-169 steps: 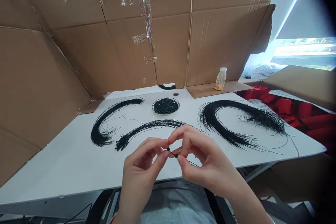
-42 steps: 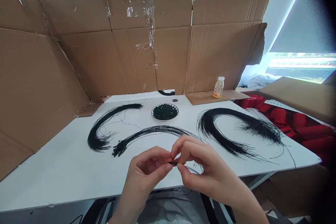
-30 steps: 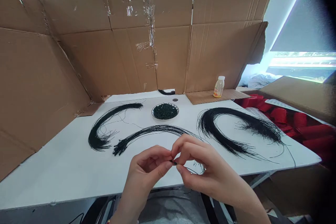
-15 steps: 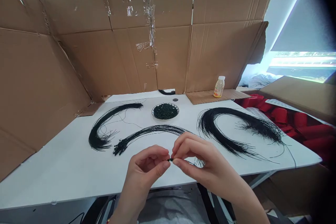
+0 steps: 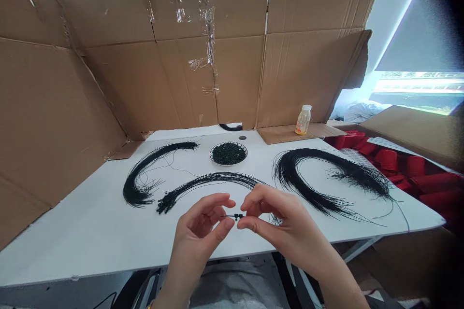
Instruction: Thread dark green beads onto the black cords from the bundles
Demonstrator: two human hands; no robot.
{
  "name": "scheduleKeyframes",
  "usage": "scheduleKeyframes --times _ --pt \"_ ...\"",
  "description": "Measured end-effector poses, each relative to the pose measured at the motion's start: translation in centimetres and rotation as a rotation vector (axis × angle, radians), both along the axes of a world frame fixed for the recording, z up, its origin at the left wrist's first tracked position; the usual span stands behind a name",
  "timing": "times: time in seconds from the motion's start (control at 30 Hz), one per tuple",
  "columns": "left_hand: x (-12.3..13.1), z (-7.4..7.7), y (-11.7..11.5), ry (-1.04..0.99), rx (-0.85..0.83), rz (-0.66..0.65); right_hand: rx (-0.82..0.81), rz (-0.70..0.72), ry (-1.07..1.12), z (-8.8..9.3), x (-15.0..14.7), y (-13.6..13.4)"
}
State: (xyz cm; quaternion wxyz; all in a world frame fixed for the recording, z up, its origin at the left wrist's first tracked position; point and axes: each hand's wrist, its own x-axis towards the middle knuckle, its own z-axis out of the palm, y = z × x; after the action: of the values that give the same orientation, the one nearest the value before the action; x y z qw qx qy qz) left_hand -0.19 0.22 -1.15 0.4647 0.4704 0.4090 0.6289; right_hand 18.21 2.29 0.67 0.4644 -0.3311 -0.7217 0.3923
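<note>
Between my hands, above the front of the white table, is a thin black cord with small black beads (image 5: 237, 216) on it. My right hand (image 5: 277, 212) pinches the cord just to the right of these beads, thumb against fingertips. My left hand (image 5: 205, 224) is on the other side, its thumb and index finger apart, with the cord's short tip reaching between them. Behind the hands lies a bundle of black cords (image 5: 203, 178) with a beaded left end. Farther back stands a round dish (image 5: 210, 157) filled with tiny dark beads (image 5: 229, 153).
Two more black cord bundles lie at the left (image 5: 136, 181) and right (image 5: 302, 154). Cardboard panels (image 5: 181, 82) wall the table's (image 5: 90, 236) back and left. A small bottle (image 5: 303, 119) stands at back right. Red items (image 5: 413, 166) fill a box beyond the right edge.
My left fingertips have parted from the beads, baring the cord tip. The beads and cord show more now, held by my right hand.
</note>
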Motion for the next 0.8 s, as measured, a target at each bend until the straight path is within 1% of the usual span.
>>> scheduleKeyframes --times 0.13,0.2,0.27,0.43,0.6,0.7,0.77,0.8 --pt "-0.7 -0.1 0.4 0.125 0.073 -0.091 0.067 0.005 -0.018 0.2 0.1 0.0" --pt "-0.7 -0.1 0.6 0.170 0.115 -0.116 0.103 0.020 -0.041 0.3 0.0 0.0" --pt "-0.6 0.0 0.6 0.190 0.129 -0.108 0.111 0.028 -0.066 0.5 -0.1 0.0" --pt "-0.4 0.0 0.3 0.198 0.128 -0.040 0.073 0.025 -0.080 0.5 0.0 -0.1" --pt "-0.5 -0.2 0.3 0.247 0.136 -0.050 -0.031 0.085 -0.103 0.3 0.2 0.0" --pt "-0.7 -0.2 0.5 0.266 0.135 -0.044 -0.018 0.082 -0.118 0.2 0.2 0.2" --pt "-1.1 -0.5 1.1 0.346 0.110 -0.064 -0.005 0.040 -0.128 0.3 0.2 0.3" --pt "-1.4 -0.8 1.6 0.449 0.078 -0.081 -0.008 0.014 -0.130 0.4 0.3 0.4"
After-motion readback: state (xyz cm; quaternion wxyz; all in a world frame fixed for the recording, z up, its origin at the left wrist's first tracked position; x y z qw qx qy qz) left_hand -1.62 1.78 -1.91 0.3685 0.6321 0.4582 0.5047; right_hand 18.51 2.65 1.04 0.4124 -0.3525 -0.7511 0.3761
